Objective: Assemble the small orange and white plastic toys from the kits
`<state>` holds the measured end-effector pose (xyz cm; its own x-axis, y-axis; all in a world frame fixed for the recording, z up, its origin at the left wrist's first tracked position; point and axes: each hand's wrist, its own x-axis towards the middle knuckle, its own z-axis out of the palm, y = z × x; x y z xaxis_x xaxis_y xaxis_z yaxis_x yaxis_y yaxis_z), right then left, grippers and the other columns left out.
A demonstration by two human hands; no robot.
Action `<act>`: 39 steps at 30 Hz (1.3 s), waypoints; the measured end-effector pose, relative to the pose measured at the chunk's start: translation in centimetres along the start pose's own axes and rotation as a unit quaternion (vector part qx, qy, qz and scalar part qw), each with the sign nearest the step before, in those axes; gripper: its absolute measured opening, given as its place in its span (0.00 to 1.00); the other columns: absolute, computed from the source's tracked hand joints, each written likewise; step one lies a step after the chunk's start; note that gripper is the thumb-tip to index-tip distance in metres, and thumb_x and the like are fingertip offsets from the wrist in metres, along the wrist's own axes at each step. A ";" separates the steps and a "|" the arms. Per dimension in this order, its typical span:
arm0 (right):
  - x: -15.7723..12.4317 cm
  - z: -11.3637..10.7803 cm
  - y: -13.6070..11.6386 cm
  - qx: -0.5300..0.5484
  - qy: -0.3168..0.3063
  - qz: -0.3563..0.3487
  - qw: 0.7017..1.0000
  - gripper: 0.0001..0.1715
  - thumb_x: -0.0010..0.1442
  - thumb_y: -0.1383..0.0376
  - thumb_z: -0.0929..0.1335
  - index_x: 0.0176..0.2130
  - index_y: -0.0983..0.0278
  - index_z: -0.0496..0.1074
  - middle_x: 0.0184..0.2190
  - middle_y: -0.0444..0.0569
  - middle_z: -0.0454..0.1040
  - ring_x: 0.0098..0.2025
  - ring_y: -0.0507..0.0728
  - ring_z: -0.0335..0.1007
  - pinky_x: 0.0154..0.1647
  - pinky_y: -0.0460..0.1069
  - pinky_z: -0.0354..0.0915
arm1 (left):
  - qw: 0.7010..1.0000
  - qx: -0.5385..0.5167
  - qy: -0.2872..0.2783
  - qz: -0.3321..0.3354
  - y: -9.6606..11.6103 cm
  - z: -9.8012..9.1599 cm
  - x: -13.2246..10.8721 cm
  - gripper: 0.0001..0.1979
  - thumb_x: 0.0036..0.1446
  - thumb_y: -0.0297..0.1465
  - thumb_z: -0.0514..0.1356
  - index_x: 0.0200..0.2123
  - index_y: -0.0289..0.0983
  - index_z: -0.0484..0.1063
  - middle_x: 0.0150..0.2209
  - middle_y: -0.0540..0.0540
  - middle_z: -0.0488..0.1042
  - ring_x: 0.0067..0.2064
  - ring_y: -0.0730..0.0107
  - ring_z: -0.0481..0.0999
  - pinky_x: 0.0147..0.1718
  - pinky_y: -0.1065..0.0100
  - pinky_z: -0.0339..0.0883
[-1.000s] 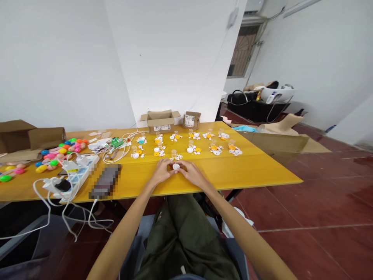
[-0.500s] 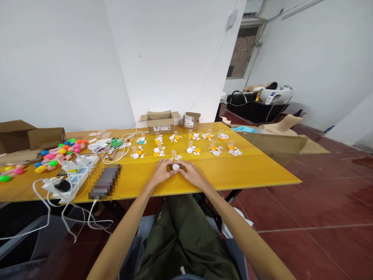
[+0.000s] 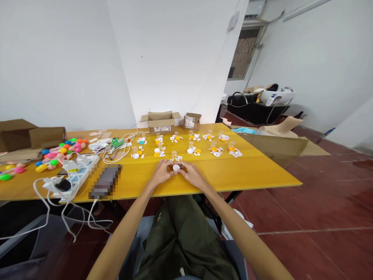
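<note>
L hand & R hand meet over the worktop nr its front edge, fingers curled, tips gripping a round white plastic pc between them; prob. two-handed b/c it's small & needs steadying. Far-side fingers hard to see. Just beyond: clear cup w/ white perforated discs beside it. Further in, other sets of cups & gears sit apart in rough rows, likely so pcs don't mix. Left along front edge: phone (blurred), pwr strip, white cables hanging over edge; might snag L elbow. Behind those: bright plastic eggs, green PCB. Far edge: open cardboard box + smaller box, out of reach's way.
</note>
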<state>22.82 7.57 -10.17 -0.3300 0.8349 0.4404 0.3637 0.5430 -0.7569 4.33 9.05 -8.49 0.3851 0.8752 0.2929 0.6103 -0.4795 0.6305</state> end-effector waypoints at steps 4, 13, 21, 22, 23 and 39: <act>0.0 0.0 0.0 0.004 0.002 0.001 1.000 0.16 0.61 0.69 0.66 0.48 0.58 0.77 0.46 0.49 0.81 0.48 0.59 0.78 0.53 0.55 0.71 | 1.000 0.004 0.002 0.004 -0.1 0.1 0.0 0.09 0.53 0.33 0.68 0.39 0.42 0.80 0.39 0.46 0.78 0.46 0.58 0.74 0.51 0.58 0.66; 0.0 0.0 -0.2 0.011 0.000 0.006 1.000 0.15 0.61 0.68 0.67 0.47 0.58 0.77 0.45 0.49 0.81 0.48 0.59 0.78 0.53 0.55 0.71 | 1.000 -0.009 0.010 0.006 -0.3 0.1 0.0 0.09 0.52 0.33 0.69 0.38 0.42 0.80 0.38 0.47 0.78 0.45 0.58 0.74 0.50 0.59 0.66; 0.0 0.2 0.3 0.008 0.004 0.003 1.000 0.16 0.60 0.69 0.67 0.47 0.57 0.77 0.45 0.48 0.81 0.48 0.59 0.78 0.54 0.55 0.71 | 1.000 -0.005 0.005 0.004 -0.4 0.2 0.0 0.10 0.52 0.33 0.69 0.39 0.42 0.79 0.39 0.46 0.78 0.46 0.58 0.74 0.51 0.58 0.66; 0.0 0.2 0.3 0.008 0.006 0.003 1.000 0.16 0.60 0.69 0.67 0.47 0.57 0.77 0.45 0.48 0.81 0.48 0.59 0.78 0.53 0.55 0.71 | 1.000 -0.002 0.005 0.005 -0.4 0.2 0.0 0.10 0.52 0.33 0.69 0.39 0.42 0.79 0.39 0.46 0.78 0.46 0.58 0.74 0.51 0.58 0.66; 0.0 0.2 0.3 0.008 0.006 0.004 1.000 0.16 0.60 0.69 0.67 0.47 0.57 0.77 0.45 0.48 0.81 0.48 0.59 0.78 0.53 0.55 0.71 | 1.000 0.000 0.007 0.006 -0.4 0.2 0.0 0.10 0.52 0.34 0.69 0.39 0.42 0.79 0.39 0.46 0.78 0.46 0.58 0.74 0.51 0.58 0.66; 0.0 0.1 0.0 0.004 0.001 0.006 1.000 0.15 0.61 0.69 0.66 0.46 0.58 0.77 0.44 0.49 0.81 0.47 0.59 0.78 0.51 0.54 0.71 | 1.000 -0.004 0.007 0.008 -0.2 0.0 -0.1 0.08 0.53 0.33 0.69 0.38 0.42 0.79 0.39 0.46 0.78 0.46 0.58 0.74 0.51 0.58 0.66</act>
<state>22.73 7.57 -10.15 -0.3228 0.8421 0.4320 0.3611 0.5315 -0.7663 4.21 9.09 -8.65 0.3849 0.8685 0.3123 0.5984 -0.4925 0.6319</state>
